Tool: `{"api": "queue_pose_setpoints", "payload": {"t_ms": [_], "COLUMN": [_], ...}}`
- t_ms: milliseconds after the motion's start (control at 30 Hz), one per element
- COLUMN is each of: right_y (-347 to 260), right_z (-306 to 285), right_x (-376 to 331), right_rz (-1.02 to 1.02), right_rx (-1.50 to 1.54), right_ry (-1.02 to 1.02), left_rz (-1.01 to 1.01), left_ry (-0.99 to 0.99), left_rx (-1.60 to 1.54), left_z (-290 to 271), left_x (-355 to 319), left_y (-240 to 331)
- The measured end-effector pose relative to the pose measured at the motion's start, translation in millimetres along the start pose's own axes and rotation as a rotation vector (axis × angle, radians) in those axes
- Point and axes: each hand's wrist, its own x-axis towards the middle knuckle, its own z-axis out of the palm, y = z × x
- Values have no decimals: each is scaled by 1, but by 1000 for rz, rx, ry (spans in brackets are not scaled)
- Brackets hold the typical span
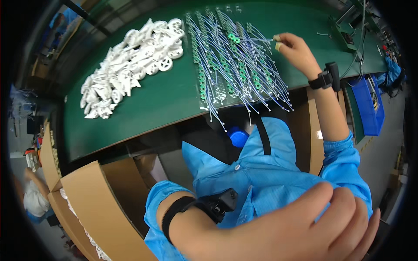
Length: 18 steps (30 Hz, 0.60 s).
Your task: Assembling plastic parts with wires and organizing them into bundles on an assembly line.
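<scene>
My right hand [296, 51] is at the far right of the bench, thumb and forefinger pinched on the end of a thin white-blue wire [261, 40]. This wire runs left toward a small bright green circuit board [234, 38] lying on top of the others. Beneath it, rows of green boards with wires [222, 61] lie on clear plastic, many wire ends hanging past the front edge. My left hand [331, 222] is raised close in the lower right foreground, apart from the bench. Its fingers are curled side by side; whatever is inside them is hidden.
A heap of white plastic wheel-shaped parts [135, 56] covers the left of the green bench [152, 104]. An open cardboard box [93, 195] stands at lower left, a blue bin [368, 106] at right. A blue round object [238, 137] is below the edge. Another person [35, 191] is far left.
</scene>
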Motion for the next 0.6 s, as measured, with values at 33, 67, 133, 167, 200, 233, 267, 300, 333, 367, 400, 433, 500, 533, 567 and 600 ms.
{"api": "queue_pose_setpoints", "payload": {"t_ms": [33,67,133,167,200,233,267,300,333,367,400,433,500,533,567,600], "right_y": [-5,-11,-15,-14,-17,-26,-21,-26,-41,-54,-59,-65,-61,-54,-50,-51], "right_z": [4,3,8,12,18,23,25,34,39,43,47,52,64,63,63,65], "right_x": [9,13,28,35,43,47,46,50,53,53,52,56,56,55,53,51], "right_rz": [-39,-66,-85,-78,-81,-116,-235,-383,-453,-512,-514,-562,-547,-513,-484,-493], "right_rx": [-62,-62,-79,-75,-65,-83,-125,-143,-194,-254,-259,-345,-446,-473,-491,-443], "right_ry": [-15,-15,-32,-66,-106,-100,-91,-87,-149,-199,-176,-176,-178,-212,-246,-230], "left_rz": [-68,-136,-222,-246,-279,-301,-318,-346,-340,-347,-350,-406,-575,-688,-803,-919], "left_ry": [-58,-106,-137,-148,-157,-162,-169,-178,-169,-178,-191,-405,-607,-598,-570,-530], "left_rx": [-52,-121,-192,-216,-223,-228,-250,-244,-224,-235,-259,-313,-378,-413,-396,-359], "left_z": [-8,-15,-24,-26,-31,-35,-35,-41,-45,-49,-54,-69,-81,-73,-66,-62], "left_x": [1,2,3,2,2,4,4,5,8,6,6,7,2,-10,-15,-19], "left_y": [-2,-8,-28,-42,-52,-64,-78,-86,-95,-106,-116,-131,-159,-174,-179,-176]}}
